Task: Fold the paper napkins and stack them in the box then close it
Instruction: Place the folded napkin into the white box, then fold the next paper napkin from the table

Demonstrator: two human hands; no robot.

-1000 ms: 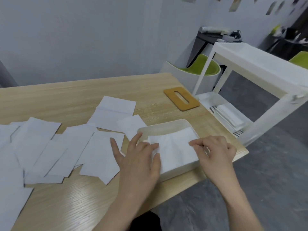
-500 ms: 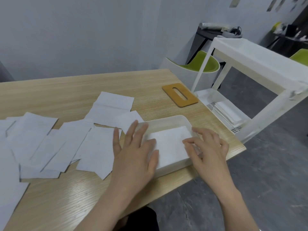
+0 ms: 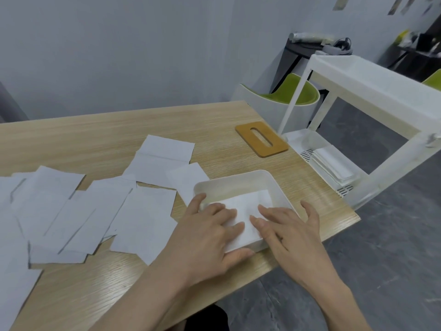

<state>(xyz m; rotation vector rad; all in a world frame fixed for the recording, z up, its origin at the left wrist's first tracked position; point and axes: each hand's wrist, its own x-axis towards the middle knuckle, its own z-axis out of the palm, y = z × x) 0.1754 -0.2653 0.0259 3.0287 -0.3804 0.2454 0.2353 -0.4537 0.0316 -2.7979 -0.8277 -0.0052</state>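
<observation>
- A shallow white plastic box (image 3: 241, 181) with rounded corners sits near the right front corner of the light wooden table (image 3: 100, 137), open at the top.
- Inside the box lies a folded white paper napkin (image 3: 248, 204), flat against the bottom and filling most of the near half.
- The left hand (image 3: 205, 237) lies palm down over the box's near left corner, fingers straight and slightly spread; its fingertips press on the left part of the folded napkin, while the thumb rests outside along the near wall.
- The right hand (image 3: 288, 232) lies palm down over the near right part of the box, fingers straight and spread; the index and middle fingers press on the napkin's right part, and the outer fingers reach across the right rim.
- The two hands are close together, their fingertips nearly meeting over the napkin, neither one curled round anything.
- To the left of the box, unfolded white paper napkins (image 3: 78, 211) lie scattered and overlapping on the table, some just beside the left hand.
- A flat brown wooden lid (image 3: 261, 139) with an oval slot lies beyond the box near the table's right edge, well apart from both hands.
- A white plastic trolley (image 3: 372, 89) stands beside the table on the right, with a green and white chair (image 3: 279, 99) behind it.
</observation>
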